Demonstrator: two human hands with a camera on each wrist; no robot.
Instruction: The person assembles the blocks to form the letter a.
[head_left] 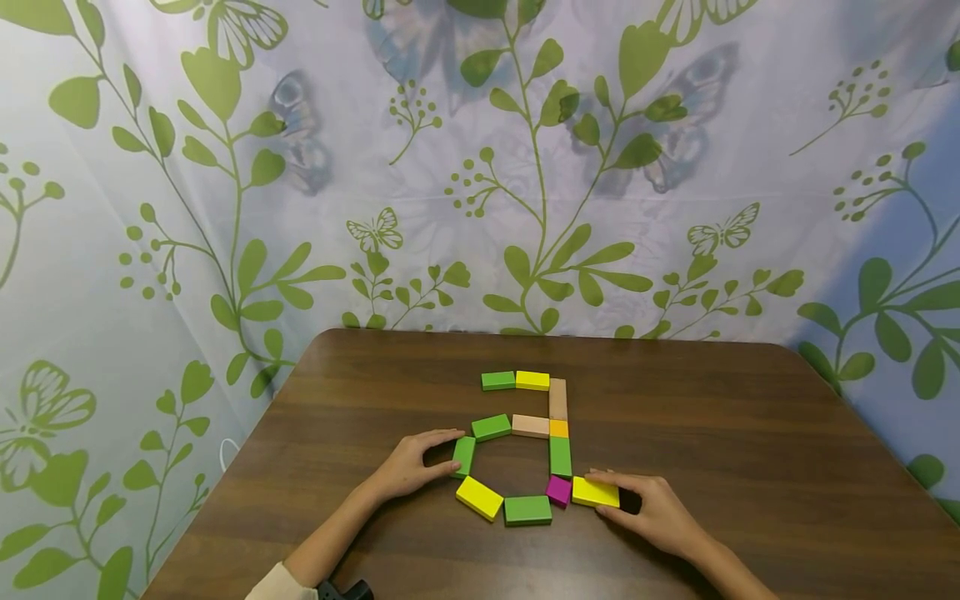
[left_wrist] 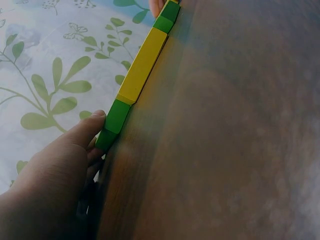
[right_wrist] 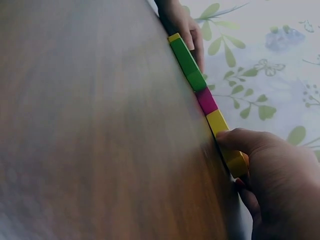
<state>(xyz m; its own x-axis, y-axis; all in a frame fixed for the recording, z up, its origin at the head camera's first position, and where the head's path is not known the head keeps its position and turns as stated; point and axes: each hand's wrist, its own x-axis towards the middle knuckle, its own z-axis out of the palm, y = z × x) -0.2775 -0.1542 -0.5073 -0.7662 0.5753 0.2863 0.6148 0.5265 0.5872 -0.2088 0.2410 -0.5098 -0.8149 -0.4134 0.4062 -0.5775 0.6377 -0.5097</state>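
At the lower right of the block outline, my right hand (head_left: 648,508) pinches a yellow block (head_left: 596,492) between thumb and fingers. That block lies flat, its left end against a small magenta block (head_left: 558,491). On the opposite side, my left hand (head_left: 408,467) holds a green block (head_left: 463,457), thumb at its near end and fingers at its far end. A yellow block (head_left: 480,497) and a green block (head_left: 528,510) form the near edge. In the right wrist view, the thumb lies on the yellow block (right_wrist: 218,125).
Farther back lie a green block (head_left: 498,381), a yellow block (head_left: 532,381) and a tan block (head_left: 558,399). Another tan block (head_left: 530,426), a small orange block (head_left: 558,428) and more green blocks continue the outline on the brown table (head_left: 337,383). A leaf-patterned curtain (head_left: 450,250) hangs behind.
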